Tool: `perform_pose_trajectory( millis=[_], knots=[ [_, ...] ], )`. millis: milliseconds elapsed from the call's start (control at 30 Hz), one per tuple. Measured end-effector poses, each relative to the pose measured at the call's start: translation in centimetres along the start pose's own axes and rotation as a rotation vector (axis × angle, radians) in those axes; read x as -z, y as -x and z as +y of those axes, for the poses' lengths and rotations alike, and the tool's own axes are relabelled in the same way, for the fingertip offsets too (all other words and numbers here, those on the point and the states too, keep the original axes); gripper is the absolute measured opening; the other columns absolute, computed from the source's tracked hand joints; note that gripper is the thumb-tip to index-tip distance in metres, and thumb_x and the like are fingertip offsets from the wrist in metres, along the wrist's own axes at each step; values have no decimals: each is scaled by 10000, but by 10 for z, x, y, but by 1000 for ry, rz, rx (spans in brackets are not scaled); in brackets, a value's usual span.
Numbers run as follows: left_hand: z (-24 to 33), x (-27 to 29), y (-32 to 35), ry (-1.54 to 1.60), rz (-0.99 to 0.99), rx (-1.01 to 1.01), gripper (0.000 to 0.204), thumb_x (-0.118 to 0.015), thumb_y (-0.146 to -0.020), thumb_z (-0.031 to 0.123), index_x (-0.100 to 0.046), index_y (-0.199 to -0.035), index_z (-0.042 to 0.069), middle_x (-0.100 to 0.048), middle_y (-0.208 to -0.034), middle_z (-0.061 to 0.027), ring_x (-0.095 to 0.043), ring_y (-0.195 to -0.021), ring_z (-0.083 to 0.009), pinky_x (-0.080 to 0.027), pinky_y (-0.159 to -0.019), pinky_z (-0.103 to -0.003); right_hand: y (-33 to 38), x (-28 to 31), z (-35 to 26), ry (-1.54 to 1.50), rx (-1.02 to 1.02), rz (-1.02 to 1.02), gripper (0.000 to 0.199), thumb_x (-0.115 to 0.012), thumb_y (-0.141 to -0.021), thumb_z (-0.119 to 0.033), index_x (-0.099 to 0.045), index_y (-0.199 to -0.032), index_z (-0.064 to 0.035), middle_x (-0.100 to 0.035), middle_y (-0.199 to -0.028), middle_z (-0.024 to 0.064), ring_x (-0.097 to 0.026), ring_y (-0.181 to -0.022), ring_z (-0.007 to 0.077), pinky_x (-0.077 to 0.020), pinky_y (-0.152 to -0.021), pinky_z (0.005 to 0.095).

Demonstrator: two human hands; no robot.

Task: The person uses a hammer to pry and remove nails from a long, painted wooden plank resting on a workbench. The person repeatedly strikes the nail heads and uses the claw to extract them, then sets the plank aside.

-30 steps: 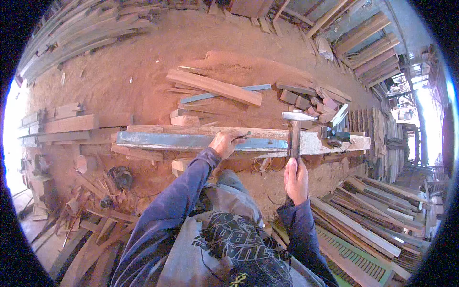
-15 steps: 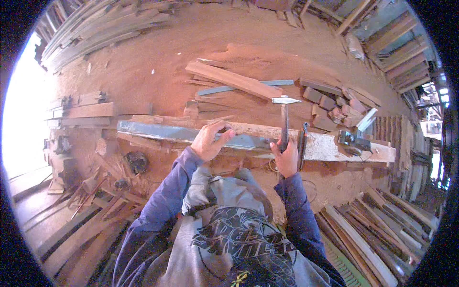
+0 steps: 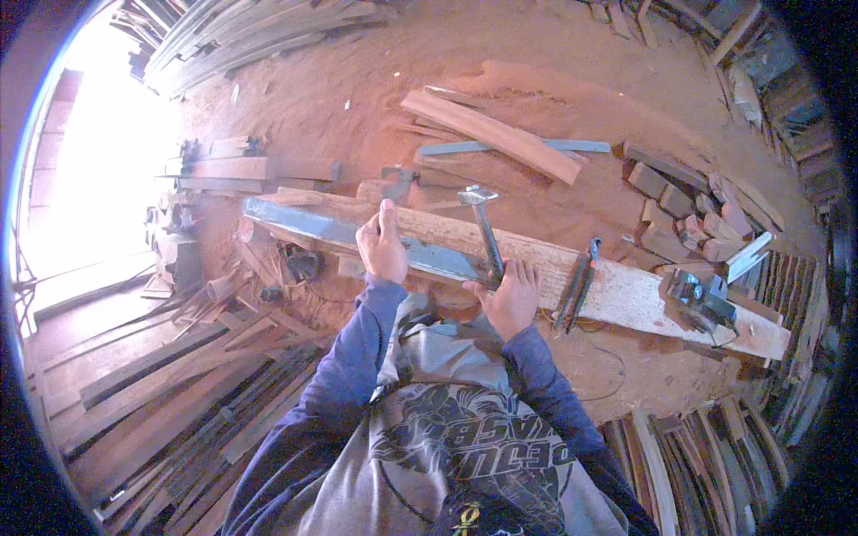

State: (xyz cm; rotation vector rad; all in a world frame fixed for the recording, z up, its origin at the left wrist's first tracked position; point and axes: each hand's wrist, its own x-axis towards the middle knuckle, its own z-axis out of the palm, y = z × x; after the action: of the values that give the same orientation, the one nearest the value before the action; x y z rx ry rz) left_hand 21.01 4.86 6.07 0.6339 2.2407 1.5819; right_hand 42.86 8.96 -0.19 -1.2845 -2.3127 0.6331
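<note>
A long wooden plank (image 3: pixel 617 290) lies across in front of me, with a blue-grey painted strip (image 3: pixel 313 221) along its left near side. My right hand (image 3: pixel 514 299) is at the plank's near edge, closed round the lower handle of a hammer (image 3: pixel 487 234). The hammer's metal head points away from me, above the plank's far edge. My left hand (image 3: pixel 384 248) is over the painted strip, fingers curled and thumb up; whatever it may pinch is hidden. To the right of my right hand, a dark long narrow metal tool (image 3: pixel 579 288) sits across the plank.
A dark power tool (image 3: pixel 702 299) rests on the plank's right end. Beyond the plank lie loose boards (image 3: pixel 496 134) and a heap of wood offcuts (image 3: pixel 684 214) on the reddish ground. Stacked timber strips (image 3: pixel 179 393) fill the lower left, and more slats (image 3: pixel 688 464) the lower right.
The view has turned, so the plank now slants down to the right. My right hand and the hammer have come closer to my left hand, and the hammer tilts left. My left thumb now points up.
</note>
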Motion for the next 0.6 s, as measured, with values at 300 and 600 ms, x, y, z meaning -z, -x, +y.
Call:
perform_pose_trajectory(
  millis=[300,600],
  knots=[
    [33,17,-9,-465,-294,-272,401,-575,-975,304,-614,-718,0,-519,-568,-35,-537,-542,-161,-428,-574,-324,-2,1,-2,-61,-20,-7,601,-780,-698,-624,-565,-833,-79,-575,-823,79,-565,-836,318,-414,-840,463],
    [32,-6,-20,-2294,-1343,-663,141,-616,-851,168,-751,-871,133,-705,-751,-91,-702,-773,-248,-538,-734,-405,0,-2,-1,-1,15,41,558,-842,-665,-535,-565,-802,-70,-563,-827,86,-555,-840,322,-443,-774,452]
  ],
)
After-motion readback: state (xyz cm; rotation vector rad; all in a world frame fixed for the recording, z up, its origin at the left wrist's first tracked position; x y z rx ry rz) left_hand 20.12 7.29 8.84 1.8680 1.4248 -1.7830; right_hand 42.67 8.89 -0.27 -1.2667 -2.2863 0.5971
